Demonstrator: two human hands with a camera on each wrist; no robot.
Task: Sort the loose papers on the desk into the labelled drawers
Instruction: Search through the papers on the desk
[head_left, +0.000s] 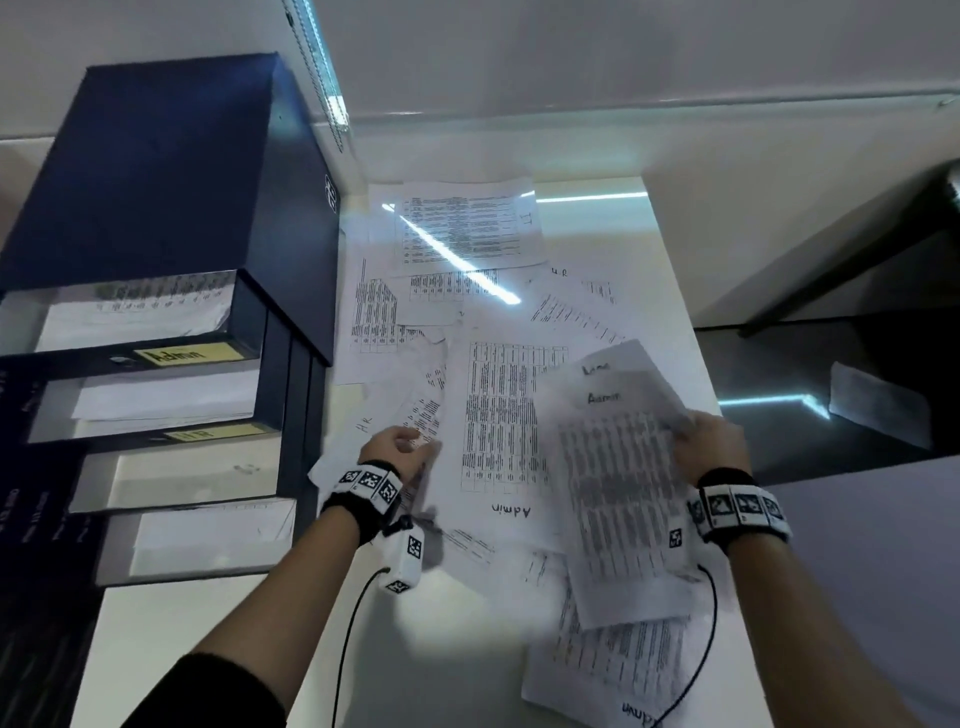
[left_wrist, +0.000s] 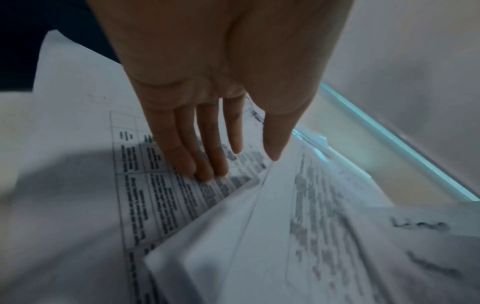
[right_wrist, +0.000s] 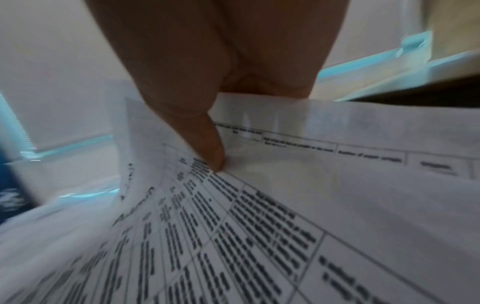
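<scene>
Head view: a dark drawer unit (head_left: 171, 218) stands at the left, its four drawers (head_left: 150, 405) pulled out, two labelled "Admin" and "HR". Loose papers (head_left: 467, 291) cover the white bench (head_left: 597, 223) beside it. The left hand (head_left: 400, 452) lies flat, fingers (left_wrist: 205, 156) straight, pressing one printed sheet. The right hand (head_left: 711, 447) pinches lifted sheets (head_left: 618, 478), thumb on top.

My head camera looks down on the desk (head_left: 597, 228); both wrist cameras look close along my fingers, sharing its papers (head_left: 498, 415).
</scene>
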